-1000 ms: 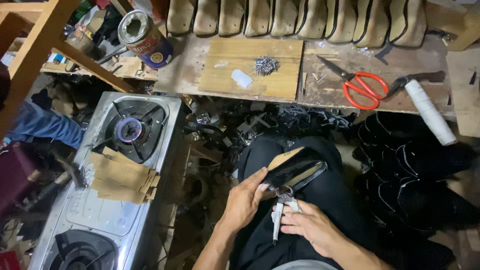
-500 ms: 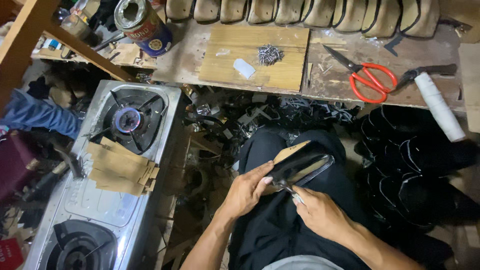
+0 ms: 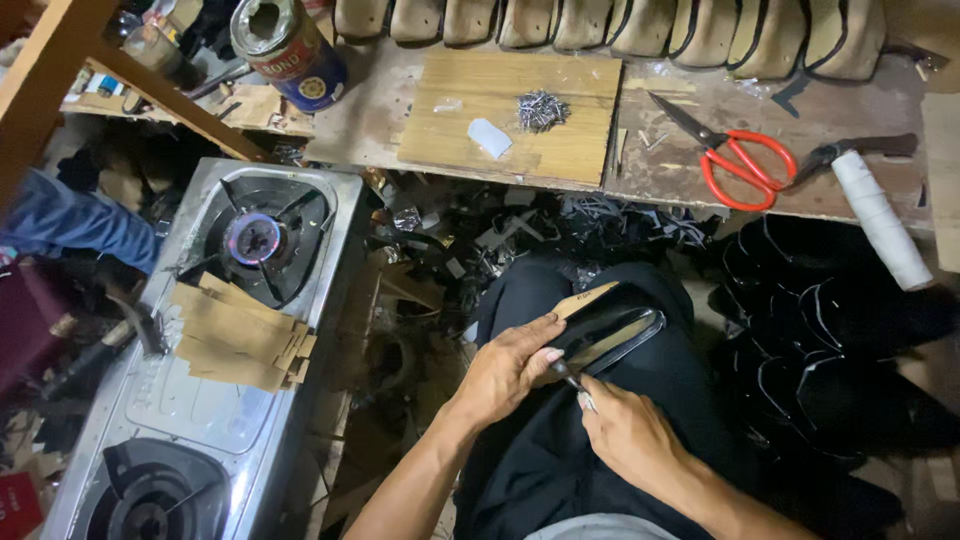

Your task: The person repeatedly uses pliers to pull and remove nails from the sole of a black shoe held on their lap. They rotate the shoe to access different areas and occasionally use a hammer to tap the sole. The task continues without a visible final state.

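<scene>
A black shoe upper on a tan last (image 3: 606, 328) lies across my lap. My left hand (image 3: 508, 368) grips its near end, fingers over the edge. My right hand (image 3: 628, 432) sits just below it, closed on a small metal tool (image 3: 580, 392) whose tip meets the shoe's edge. On the workbench beyond lie a pile of small nails (image 3: 540, 110) on a wooden board (image 3: 580, 140), a white block (image 3: 489, 137), red-handled scissors (image 3: 735, 160) and a white roll (image 3: 880, 215).
A steel gas stove (image 3: 200, 420) stands at left with its far burner (image 3: 252, 238) lit and cardboard pieces (image 3: 238, 332) on top. A tin can (image 3: 288, 42) and a row of shoe soles (image 3: 610, 22) line the bench. Black shoe uppers (image 3: 840, 330) pile at right.
My right hand has drawn the tool up close under the shoe's edge, and its long white-handled part no longer shows. The view has shifted slightly.
</scene>
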Demonstrator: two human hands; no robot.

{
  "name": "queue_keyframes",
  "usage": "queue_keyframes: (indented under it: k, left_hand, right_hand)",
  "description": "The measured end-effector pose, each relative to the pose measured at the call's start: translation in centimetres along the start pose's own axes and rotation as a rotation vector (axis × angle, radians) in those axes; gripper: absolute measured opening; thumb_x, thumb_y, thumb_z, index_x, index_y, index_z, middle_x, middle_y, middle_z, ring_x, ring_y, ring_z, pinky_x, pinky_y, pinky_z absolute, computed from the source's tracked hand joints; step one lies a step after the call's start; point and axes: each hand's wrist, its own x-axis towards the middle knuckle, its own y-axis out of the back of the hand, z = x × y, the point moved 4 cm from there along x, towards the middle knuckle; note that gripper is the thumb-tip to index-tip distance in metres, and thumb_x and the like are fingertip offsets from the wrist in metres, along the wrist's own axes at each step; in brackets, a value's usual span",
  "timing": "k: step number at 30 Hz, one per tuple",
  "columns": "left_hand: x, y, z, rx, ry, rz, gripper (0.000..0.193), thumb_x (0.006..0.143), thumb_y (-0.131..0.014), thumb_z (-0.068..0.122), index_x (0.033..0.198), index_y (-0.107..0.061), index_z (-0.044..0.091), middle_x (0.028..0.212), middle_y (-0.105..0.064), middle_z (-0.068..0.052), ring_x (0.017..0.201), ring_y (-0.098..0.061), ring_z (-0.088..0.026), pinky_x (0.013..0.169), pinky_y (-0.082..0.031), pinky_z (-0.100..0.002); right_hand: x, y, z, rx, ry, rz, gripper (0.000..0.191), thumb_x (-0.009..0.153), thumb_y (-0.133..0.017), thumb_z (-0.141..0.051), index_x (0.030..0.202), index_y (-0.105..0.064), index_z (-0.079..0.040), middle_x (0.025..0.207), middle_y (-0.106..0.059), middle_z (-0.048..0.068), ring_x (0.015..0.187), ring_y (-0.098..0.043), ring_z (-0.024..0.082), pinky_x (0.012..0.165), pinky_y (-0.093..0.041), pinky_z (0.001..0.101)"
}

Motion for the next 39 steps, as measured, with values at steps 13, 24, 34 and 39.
queue_keyframes:
  k: [13, 24, 34, 39]
  left_hand:
    - [-0.8, -0.8, 1.0, 0.289, -0.160, -0.003, 0.050, 0.094, -0.068, 0.013, 0.140, -0.056, -0.002, 0.143, -0.058, -0.024, 0.124, -0.061, -0.041, 0.104, -0.050, -0.045]
    - [-0.4, -0.4, 1.4, 0.289, -0.066, -0.016, 0.048, 0.091, -0.069, 0.015, 0.136, -0.060, 0.001, 0.138, -0.062, -0.022, 0.114, -0.064, -0.040, 0.094, -0.052, -0.045]
    - [1.2, -0.4, 2.3, 0.303, -0.051, 0.077, 0.029, 0.094, -0.067, 0.018, 0.118, -0.062, 0.003, 0.126, -0.068, -0.016, 0.103, -0.066, -0.038, 0.085, -0.053, -0.046]
    - [1.5, -0.3, 1.7, 0.302, 0.000, -0.022, 0.032, 0.092, -0.067, 0.017, 0.121, -0.057, 0.005, 0.121, -0.069, -0.014, 0.103, -0.063, -0.039, 0.087, -0.052, -0.048]
  right_hand:
    - [-1.1, -1.5, 4.3, 0.847, -0.670, -0.397, 0.035, 0.089, -0.062, -0.016, 0.118, -0.067, 0.002, 0.104, -0.073, 0.008, 0.090, -0.075, 0.017, 0.081, -0.062, 0.0342]
    - [-1.4, -0.4, 3.8, 0.302, -0.701, -0.515, 0.029, 0.102, -0.051, -0.023, 0.128, -0.062, -0.015, 0.070, -0.066, 0.013, 0.061, -0.068, 0.027, 0.058, -0.057, 0.0403]
    - [0.4, 4.5, 0.0, 0.076, -0.303, -0.343, 0.021, 0.094, -0.059, -0.024, 0.094, -0.063, -0.004, 0.062, -0.069, 0.012, 0.055, -0.074, 0.028, 0.055, -0.056, 0.0398]
    - [0.1, 6.5, -2.1, 0.203, 0.008, 0.252, 0.022, 0.095, -0.059, -0.025, 0.089, -0.061, -0.004, 0.060, -0.071, 0.007, 0.053, -0.071, 0.023, 0.047, -0.058, 0.0337]
